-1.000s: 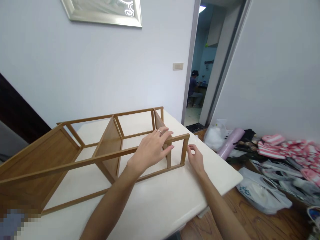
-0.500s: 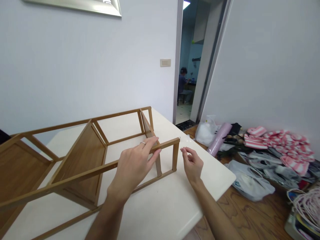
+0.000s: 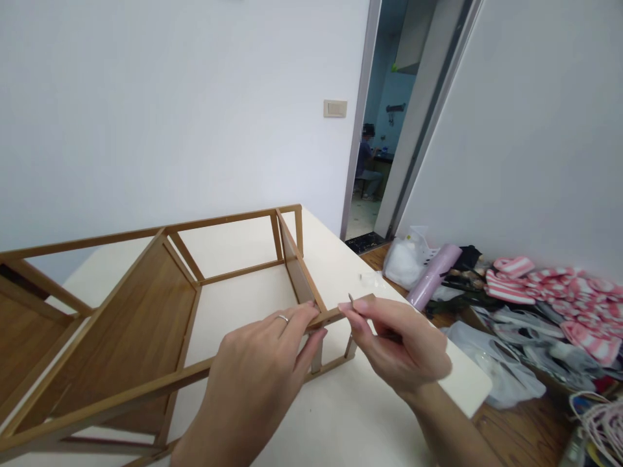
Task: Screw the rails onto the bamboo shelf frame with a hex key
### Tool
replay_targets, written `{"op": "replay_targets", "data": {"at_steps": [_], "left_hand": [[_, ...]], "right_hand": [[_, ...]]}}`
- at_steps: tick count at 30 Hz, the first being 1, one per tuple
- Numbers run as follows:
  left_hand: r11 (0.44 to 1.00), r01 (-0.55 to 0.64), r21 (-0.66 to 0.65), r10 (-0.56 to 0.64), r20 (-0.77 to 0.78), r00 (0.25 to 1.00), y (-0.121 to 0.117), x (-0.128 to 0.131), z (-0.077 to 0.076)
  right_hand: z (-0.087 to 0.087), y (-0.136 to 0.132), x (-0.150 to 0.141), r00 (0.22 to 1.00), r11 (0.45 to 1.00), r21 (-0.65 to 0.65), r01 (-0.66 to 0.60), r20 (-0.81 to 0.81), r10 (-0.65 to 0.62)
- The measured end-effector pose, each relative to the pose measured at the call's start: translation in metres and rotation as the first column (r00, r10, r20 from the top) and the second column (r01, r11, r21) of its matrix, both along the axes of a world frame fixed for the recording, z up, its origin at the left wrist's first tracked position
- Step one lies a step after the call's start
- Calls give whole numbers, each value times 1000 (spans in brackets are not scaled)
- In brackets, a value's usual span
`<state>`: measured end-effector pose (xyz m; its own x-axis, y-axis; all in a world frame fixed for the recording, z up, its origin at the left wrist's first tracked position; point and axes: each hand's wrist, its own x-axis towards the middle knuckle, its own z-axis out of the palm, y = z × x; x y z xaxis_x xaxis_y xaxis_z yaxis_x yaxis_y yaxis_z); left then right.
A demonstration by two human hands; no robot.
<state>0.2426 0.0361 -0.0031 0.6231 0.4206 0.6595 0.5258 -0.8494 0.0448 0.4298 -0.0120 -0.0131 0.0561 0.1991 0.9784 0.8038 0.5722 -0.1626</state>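
Note:
A wooden shelf frame (image 3: 146, 311) lies on its side on a white table (image 3: 350, 415). My left hand (image 3: 257, 383), a ring on one finger, grips the frame's upper front rail near its right end. My right hand (image 3: 399, 347) is closed in a pinch on a small thin metal piece (image 3: 351, 299), perhaps a screw, held just above the rail's right end. Both hands meet at that corner of the frame.
An open doorway (image 3: 384, 130) at the back shows a seated person (image 3: 366, 159) in another room. On the wooden floor to the right lie plastic bags (image 3: 491, 363), a purple roll (image 3: 434, 275), pink striped cloth (image 3: 549, 285) and cord (image 3: 603, 428). The table's right edge is close.
My right hand rose from beside the frame's end post to the top rail, now pinching the small metal piece. My left hand slid slightly along the rail. The view moved closer.

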Motion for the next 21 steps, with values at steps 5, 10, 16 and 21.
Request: {"op": "replay_targets", "data": {"at_steps": [5,10,16,21], "left_hand": [[997,19,80,-22,39,999,1,2,-1],[986,49,160,-54,24,998,4,1,-2],[975,103,197,-105,4,994,8,-5,-10],[965,144,219,-132,-71,989,10,-8,-14]], "right_hand": [[-25,-11,7,987,996,-29,-83,135,86],[-47,-11,13,975,996,-66,-52,211,65],[-54,-23,21,972,979,-202,7,231,40],[-61,-32,23,961,965,-262,10,270,63]]}}
